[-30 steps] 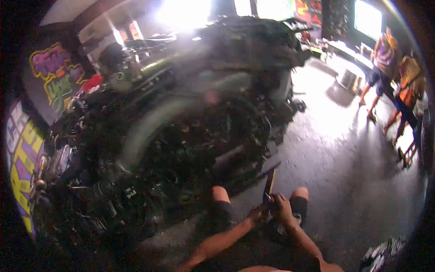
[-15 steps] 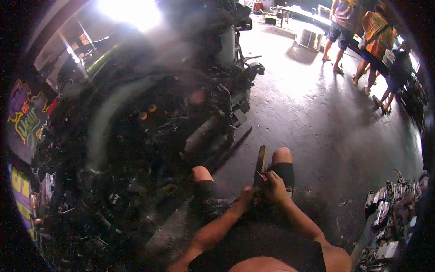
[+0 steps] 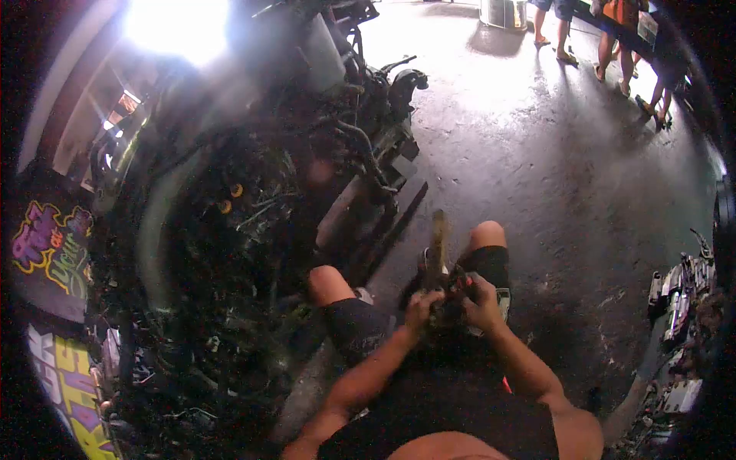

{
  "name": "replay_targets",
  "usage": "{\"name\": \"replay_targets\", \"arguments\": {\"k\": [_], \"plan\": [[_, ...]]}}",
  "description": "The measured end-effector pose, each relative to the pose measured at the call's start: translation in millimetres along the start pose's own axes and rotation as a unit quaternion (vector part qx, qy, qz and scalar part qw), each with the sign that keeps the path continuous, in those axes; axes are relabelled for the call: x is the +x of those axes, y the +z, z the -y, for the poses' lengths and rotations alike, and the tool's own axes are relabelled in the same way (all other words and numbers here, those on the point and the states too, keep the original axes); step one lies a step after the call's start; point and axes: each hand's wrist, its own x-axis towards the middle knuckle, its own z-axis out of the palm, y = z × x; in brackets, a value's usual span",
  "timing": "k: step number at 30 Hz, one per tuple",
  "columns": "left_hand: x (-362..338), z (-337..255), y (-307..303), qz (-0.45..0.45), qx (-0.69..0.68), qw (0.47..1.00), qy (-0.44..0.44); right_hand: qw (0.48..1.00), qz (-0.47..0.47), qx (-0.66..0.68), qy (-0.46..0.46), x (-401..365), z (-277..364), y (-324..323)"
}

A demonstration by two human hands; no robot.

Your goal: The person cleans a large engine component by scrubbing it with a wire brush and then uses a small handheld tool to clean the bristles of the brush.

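Between my knees is a long narrow bar-shaped part [image 3: 439, 234], dull yellow-brown along its far end and dark near my hands. My left hand [image 3: 421, 310] is closed around its dark near end. Close beside it, my right hand [image 3: 481, 303] is closed with thumb and fingers pinched together at the same dark end. A small reddish spot shows by the right fingertips; I cannot tell what that hand grips. Both hands are low in front of my dark shirt.
Stripped motorcycle-like machinery [image 3: 337, 176] with tubes and brackets fills the left side. Metal parts [image 3: 678, 307] are piled at the right edge. People's legs [image 3: 563, 34] stand far right, near a shiny round drum [image 3: 503, 14]. Concrete floor [image 3: 529, 161] lies ahead.
The view has tipped downward. My right hand has lowered from along the bar toward its near end, beside my left hand. The bar is still held between my knees.
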Motion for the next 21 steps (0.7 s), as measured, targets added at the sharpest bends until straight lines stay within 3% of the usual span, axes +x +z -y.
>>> {"name": "replay_targets", "arguments": {"k": [1,3,4,6,8,11,13,14,16,17,18,21], "plan": [[-1.4,-11.5,-7.3,-0.001,0.000,1.000,-0.005,1.000,0.013,0.016,0.002,2.3,-14.5,-0.3],[5.8,-48.3,-34.7,0.012,-0.053,0.981,-0.189,0.999,0.024,0.029,0.007,5.3,-34.3,0.9],[8.1,-65.5,-38.2,0.015,-0.055,0.980,-0.191,0.999,0.015,0.022,0.039,8.4,-40.0,2.9],[6.3,-88.1,-46.7,-0.080,-0.022,0.992,-0.094,0.997,0.011,0.010,0.077,12.2,-48.8,7.3],[10.2,-84.4,-70.1,-0.086,-0.044,0.991,-0.092,0.986,0.056,0.004,0.155,21.0,-55.2,10.4],[19.8,-79.4,-94.7,-0.108,-0.070,0.986,-0.102,0.990,0.093,0.061,0.085,32.3,-103.1,33.4],[26.2,-73.1,-106.1,-0.105,0.112,0.987,0.053,0.987,0.144,0.016,0.068,48.8,-97.6,47.4],[29.8,-70.1,-110.3,-0.106,0.107,0.987,0.050,0.980,0.192,-0.023,0.051,55.9,-92.6,55.5],[40.8,-65.3,-116.3,-0.119,-0.010,0.990,-0.071,0.969,0.234,-0.075,0.030,66.7,-87.3,64.6],[45.1,-60.7,-118.6,-0.119,-0.013,0.990,-0.071,0.954,0.273,-0.124,0.006,72.0,-87.2,68.1],[46.5,-52.8,-121.3,-0.121,0.001,0.991,-0.062,0.945,0.285,-0.149,0.053,73.4,-102.9,76.0],[41.5,-40.2,-120.3,-0.139,0.008,0.988,-0.067,0.940,0.290,-0.170,0.049,64.8,-161.9,90.0]]}}
